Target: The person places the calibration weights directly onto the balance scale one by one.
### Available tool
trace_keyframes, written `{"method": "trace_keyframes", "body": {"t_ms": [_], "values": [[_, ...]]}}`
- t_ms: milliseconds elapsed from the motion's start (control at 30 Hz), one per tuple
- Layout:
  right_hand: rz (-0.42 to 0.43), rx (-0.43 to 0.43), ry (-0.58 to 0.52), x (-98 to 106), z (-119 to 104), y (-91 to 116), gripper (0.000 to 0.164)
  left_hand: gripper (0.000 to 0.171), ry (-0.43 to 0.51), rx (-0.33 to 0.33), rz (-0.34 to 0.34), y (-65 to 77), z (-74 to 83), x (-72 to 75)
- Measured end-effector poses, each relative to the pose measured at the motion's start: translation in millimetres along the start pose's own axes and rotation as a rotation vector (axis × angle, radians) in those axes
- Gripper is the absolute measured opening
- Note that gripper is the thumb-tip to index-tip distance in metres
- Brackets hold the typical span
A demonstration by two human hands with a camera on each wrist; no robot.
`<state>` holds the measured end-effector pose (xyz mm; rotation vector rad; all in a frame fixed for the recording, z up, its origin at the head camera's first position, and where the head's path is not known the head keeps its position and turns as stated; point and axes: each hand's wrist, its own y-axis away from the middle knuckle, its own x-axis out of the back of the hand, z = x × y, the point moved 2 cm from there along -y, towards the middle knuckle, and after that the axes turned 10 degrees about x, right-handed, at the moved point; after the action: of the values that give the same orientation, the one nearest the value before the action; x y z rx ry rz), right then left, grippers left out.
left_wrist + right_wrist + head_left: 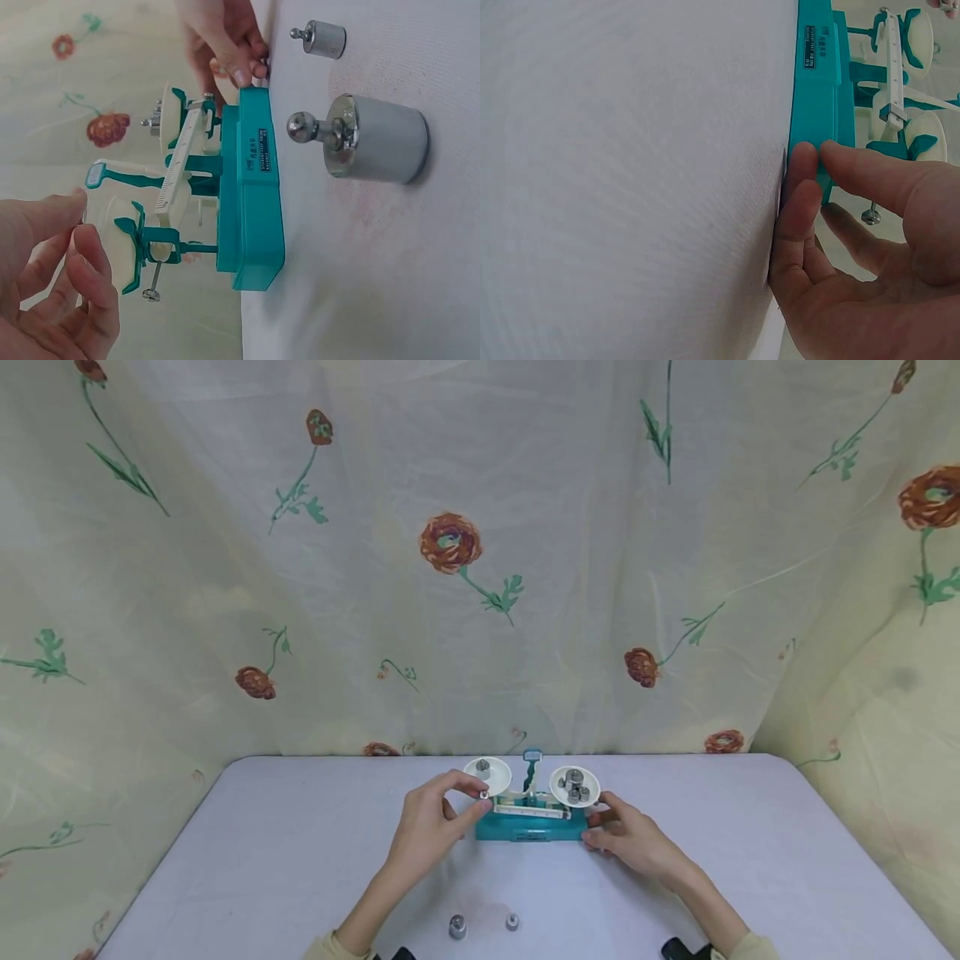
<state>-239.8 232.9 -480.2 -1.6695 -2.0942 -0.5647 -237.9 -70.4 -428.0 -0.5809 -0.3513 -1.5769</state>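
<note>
A teal balance scale [532, 828] with two white pans stands on the table. My left hand [431, 818] is at the left pan [498, 777], pinching a small metal weight [483, 794] between thumb and finger; in the left wrist view the fingers mostly hide it. One metal weight [483, 767] sits in that left pan. Several weights [575, 782] stand together in the right pan [558, 777]. My right hand [630, 839] grips the right end of the scale's base [814, 97], the thumb and curled fingers touching its corner.
Two loose knobbed weights stand on the table in front of the scale: a larger one [386, 139] and a smaller one [325, 39]. A pale cloth covers the table [300, 843]. Behind it hangs a flowered curtain [562, 652].
</note>
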Motion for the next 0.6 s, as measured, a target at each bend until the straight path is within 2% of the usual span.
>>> {"method": "trace_keyframes", "body": {"t_ms": [367,600], "values": [[0.001,0.000,0.003,0.3,-1.3,0.3,0.071,0.018,-0.055,-0.025,0.069,-3.7,-1.5,-1.8],[0.007,-0.008,0.015,-0.5,-0.7,-0.8,0.070,0.018,-0.114,-0.014,0.142,-5.9,0.9,-1.5]]}}
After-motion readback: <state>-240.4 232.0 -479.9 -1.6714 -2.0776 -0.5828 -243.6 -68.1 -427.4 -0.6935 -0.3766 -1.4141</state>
